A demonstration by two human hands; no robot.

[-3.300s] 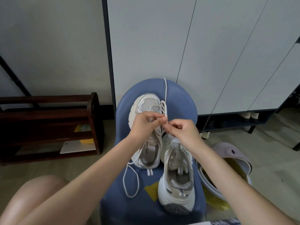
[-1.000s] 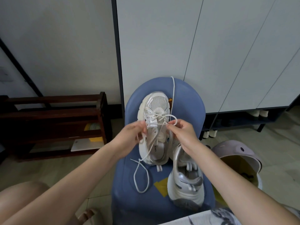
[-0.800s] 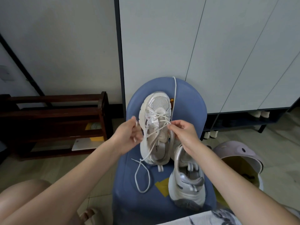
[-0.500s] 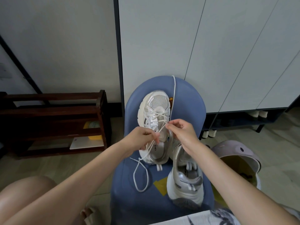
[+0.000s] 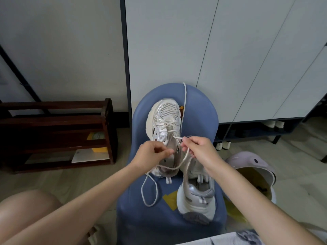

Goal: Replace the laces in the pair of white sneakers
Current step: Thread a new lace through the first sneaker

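Two sneakers sit on a blue chair [image 5: 200, 110]: the far sneaker [image 5: 163, 121] left, the near sneaker [image 5: 196, 195] right. Over the far one's tongue, the left hand [image 5: 150, 156] and right hand [image 5: 198, 149] each pinch the lace [image 5: 174, 167], which sags between them and loops onto the seat nearer.

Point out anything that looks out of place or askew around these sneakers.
Both sneakers sit on a blue chair, not the floor. The near sneaker has no lace visible. One lace end trails over the chair's back edge; a slack loop lies on the seat.
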